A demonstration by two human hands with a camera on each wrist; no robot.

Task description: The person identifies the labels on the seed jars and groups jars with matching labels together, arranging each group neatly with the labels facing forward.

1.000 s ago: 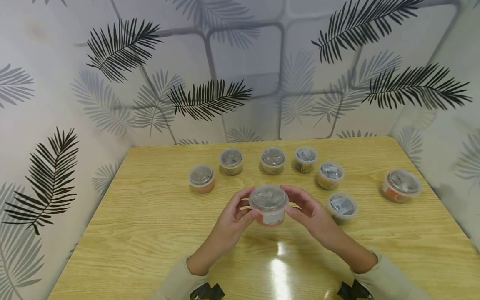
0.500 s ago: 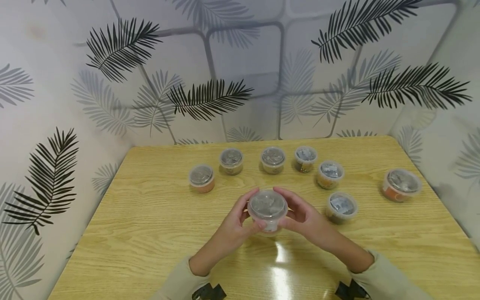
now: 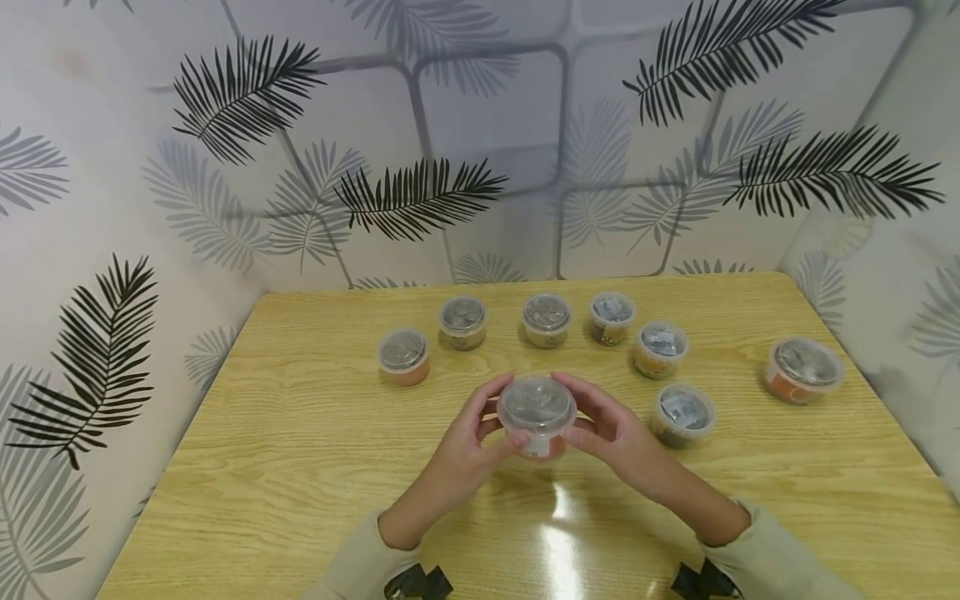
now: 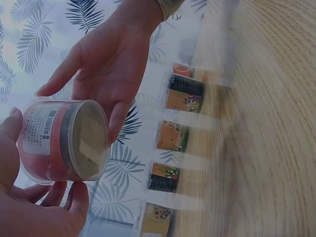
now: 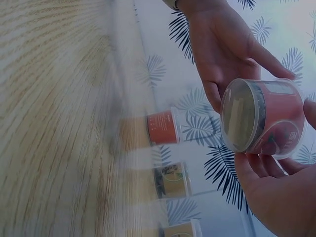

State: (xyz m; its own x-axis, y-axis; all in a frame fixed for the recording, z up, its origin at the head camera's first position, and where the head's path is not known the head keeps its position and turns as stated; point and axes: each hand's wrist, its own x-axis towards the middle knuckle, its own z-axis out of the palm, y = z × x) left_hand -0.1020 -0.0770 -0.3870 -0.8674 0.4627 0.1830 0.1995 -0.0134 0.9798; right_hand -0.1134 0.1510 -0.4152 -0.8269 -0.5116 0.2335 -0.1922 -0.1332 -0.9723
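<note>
Between both hands a round plastic tub (image 3: 536,406) with a clear lid and a red, white-labelled side is held up above the table. My left hand (image 3: 468,433) grips its left side, thumb at the front and fingers behind. On the opposite side my right hand (image 3: 618,433) grips it the same way. In the left wrist view the tub (image 4: 47,140) shows a barcode label on its red wall. Red print with a round picture faces the right wrist view on the tub (image 5: 279,123). A gap separates the tub from the tabletop.
Several similar lidded tubs stand in an arc on the wooden table (image 3: 300,467), from an orange one (image 3: 404,357) at left to a dark one (image 3: 682,414) near my right hand. Another tub (image 3: 802,371) stands apart at right. Leaf-patterned walls (image 3: 487,108) border the table.
The tub dipped slightly toward me, then tipped back and turned, so its red side shows again. Both hands kept hold of it and shifted only slightly. The other tubs stayed put.
</note>
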